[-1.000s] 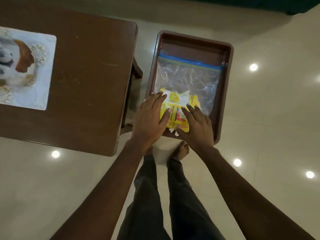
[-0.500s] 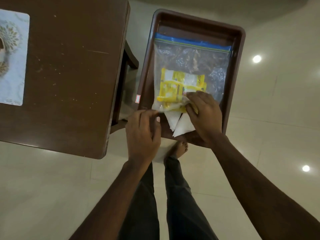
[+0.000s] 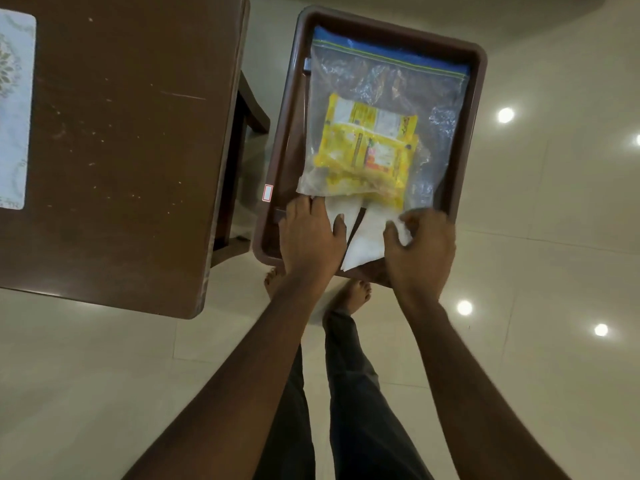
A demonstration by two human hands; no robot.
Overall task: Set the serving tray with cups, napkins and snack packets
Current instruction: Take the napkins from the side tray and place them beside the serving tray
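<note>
A brown serving tray [image 3: 472, 133] is seen from above, to the right of the table. In it lies a clear zip bag [image 3: 391, 81] with a blue seal, holding yellow snack packets [image 3: 367, 147]. White napkins [image 3: 363, 237] lie at the tray's near end, partly under the bag. My left hand [image 3: 308, 237] rests flat on the left napkin at the tray's near edge. My right hand [image 3: 420, 251] has its fingers curled on the right napkin's corner and the near rim. No cups are in sight.
A dark brown wooden table [image 3: 121, 150] fills the left, with a pale patterned mat [image 3: 14, 109] at its far left edge. Glossy cream floor tiles [image 3: 554, 237] lie below, and my legs and bare feet [image 3: 349, 296] stand under the tray.
My left hand moved from the tray's near-left corner onto the left napkin. My right hand slid down off the snack packets to the right napkin and rim.
</note>
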